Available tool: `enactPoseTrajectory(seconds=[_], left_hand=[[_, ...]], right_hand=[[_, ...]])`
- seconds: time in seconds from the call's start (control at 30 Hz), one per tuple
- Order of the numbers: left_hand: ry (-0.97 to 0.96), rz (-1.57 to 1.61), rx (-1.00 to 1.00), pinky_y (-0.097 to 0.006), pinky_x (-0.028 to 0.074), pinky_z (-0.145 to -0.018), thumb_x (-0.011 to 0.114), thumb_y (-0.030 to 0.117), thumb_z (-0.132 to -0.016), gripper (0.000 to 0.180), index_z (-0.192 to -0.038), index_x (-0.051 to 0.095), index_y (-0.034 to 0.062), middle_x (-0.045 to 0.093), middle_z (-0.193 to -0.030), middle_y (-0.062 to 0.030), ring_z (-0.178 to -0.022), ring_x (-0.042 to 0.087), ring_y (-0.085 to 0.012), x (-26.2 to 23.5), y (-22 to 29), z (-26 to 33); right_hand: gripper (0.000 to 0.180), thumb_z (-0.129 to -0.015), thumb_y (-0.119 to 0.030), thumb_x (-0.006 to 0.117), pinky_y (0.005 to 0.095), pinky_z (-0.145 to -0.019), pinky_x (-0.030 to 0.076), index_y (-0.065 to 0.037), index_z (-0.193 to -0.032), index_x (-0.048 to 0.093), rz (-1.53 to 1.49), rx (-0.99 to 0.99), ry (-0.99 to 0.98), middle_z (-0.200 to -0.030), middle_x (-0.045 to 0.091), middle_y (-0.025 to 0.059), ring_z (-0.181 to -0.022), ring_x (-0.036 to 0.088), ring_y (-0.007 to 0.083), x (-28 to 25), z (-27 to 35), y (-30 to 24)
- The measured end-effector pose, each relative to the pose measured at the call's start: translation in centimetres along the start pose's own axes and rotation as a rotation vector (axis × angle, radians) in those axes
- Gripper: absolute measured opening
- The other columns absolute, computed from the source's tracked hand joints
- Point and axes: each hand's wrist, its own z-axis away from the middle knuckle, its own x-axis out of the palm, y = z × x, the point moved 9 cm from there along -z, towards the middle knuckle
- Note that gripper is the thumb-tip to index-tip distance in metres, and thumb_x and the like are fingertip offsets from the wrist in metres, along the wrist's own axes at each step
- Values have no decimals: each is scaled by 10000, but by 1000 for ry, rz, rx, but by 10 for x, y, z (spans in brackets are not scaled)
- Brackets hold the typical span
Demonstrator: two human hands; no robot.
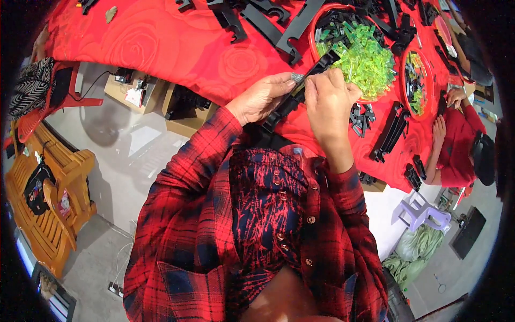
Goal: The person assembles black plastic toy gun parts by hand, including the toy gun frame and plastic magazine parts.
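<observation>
A long black plastic part [276,116] lies slantwise between my hands, over the near edge of the red-covered table. My left hand [260,100] is closed around its middle, with a silvery wrapping [297,78] at the thumb tip. Against the part's upper side, my right hand [330,102] is closed in a pinch; whatever is between those fingertips is hidden. Just beyond the right hand stands a red round basket [313,40] heaped with yellow-green translucent pieces [365,61] and small black pieces [335,37].
Several long black parts [263,24] lie at the back. A second red basket [429,80] of mixed pieces stands right, near another person's hand [456,96]. Black parts [389,131] lie at the right front. Cardboard boxes [185,127], a wooden chair [53,214] and a purple stool [421,212] stand below.
</observation>
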Motion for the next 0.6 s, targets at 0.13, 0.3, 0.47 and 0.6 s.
enactPoseTrajectory(seconds=[0.13,0.3,0.47,0.6], left_hand=[[21,-12,-21,-262,476,-984,528,166,-1031,299,-1280,562,4,631,-1209,-29,-1110,590,-102,-3,-2,0],[7,-21,-17,-257,476,-974,521,168,-1034,294,-1279,562,10,631,-1193,-17,-1094,588,-94,-1,-1,1],[-11,-32,-23,-255,477,-968,518,173,-1036,292,-1282,557,22,627,-1181,-7,-1082,587,-90,0,-1,2],[-2,-30,-9,-256,479,-961,513,185,-1040,284,-1273,558,31,624,-1170,-4,-1070,586,-88,2,0,2]], right_hand=[[66,-817,-122,658,424,-818,344,-93,-764,631,52,9,-72,-836,564,54,-862,580,244,6,-2,0],[64,-862,-138,666,419,-847,342,-84,-828,660,114,-1,-111,-879,588,57,-884,582,246,10,-2,-5],[55,-845,-131,671,416,-842,344,-86,-815,658,114,-31,-85,-854,573,53,-859,585,245,9,-2,-9],[35,-817,-119,675,418,-839,345,-94,-799,658,117,-59,-89,-831,563,42,-849,581,235,8,-2,-13]])
